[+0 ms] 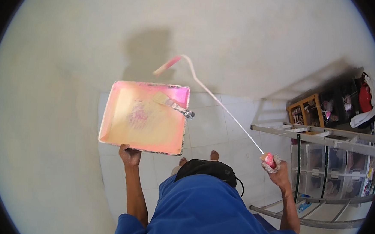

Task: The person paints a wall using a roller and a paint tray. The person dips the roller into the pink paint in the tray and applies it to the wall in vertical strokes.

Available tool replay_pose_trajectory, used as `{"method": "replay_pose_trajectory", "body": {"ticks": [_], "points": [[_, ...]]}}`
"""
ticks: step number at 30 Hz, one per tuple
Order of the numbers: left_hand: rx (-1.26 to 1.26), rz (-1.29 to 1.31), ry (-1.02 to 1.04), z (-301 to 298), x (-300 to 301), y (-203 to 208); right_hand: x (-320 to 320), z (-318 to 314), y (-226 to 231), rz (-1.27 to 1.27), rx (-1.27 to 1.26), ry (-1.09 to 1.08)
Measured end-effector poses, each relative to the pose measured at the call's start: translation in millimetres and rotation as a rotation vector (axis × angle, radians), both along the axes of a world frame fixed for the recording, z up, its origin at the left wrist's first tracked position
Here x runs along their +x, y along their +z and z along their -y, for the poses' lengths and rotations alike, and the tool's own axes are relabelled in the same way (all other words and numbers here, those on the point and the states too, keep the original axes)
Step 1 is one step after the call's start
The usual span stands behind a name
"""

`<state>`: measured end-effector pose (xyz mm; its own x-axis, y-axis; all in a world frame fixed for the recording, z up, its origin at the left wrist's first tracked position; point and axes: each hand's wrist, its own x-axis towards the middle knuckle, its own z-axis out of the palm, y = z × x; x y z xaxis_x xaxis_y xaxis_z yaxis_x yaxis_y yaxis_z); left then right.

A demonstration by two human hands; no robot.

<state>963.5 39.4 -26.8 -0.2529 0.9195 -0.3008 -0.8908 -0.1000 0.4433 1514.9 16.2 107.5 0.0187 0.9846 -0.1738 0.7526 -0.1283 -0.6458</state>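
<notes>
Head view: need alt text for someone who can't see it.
Seen from above, the left hand holds a pink paint tray with a brush lying in it, while the right hand presses a long-handled roller to a pale wall. A ladder stands at right.

paint-smeared, probably plastic tray [143, 118]; thin metal roller rod [230, 115]; matt wall [71, 45]

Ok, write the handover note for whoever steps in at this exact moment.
Left hand: grips the near edge of the pink paint tray, held up level.
Right hand: closed on the red grip of the long roller pole; roller head against the wall.
A brush lies in the tray.
Done: tray smeared with cream paint.
Left: how much of the wall is covered cannot be told.
Ladder at the right.
</notes>
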Motion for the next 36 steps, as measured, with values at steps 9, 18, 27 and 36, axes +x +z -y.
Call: {"method": "replay_pose_trajectory", "body": {"ticks": [9,18,27,36], "points": [[-0.109,-0.082,0.068,3.4,15.0,16.0,-12.3,-20.7,-152.5,-0.225,-0.233,-0.269],[0.023,-0.083,0.113,10.8,23.6,15.4,-31.4,-119.5,-249.8,-0.384,-0.227,-0.396],[-0.084,-0.077,0.283,14.4,43.4,17.3,-25.7,-150.1,-264.1,-0.196,-0.061,-0.363],[-0.179,-0.061,0.312,10.8,35.8,17.5,-62.2,-110.4,-163.3,-0.115,-0.018,-0.374]]}}
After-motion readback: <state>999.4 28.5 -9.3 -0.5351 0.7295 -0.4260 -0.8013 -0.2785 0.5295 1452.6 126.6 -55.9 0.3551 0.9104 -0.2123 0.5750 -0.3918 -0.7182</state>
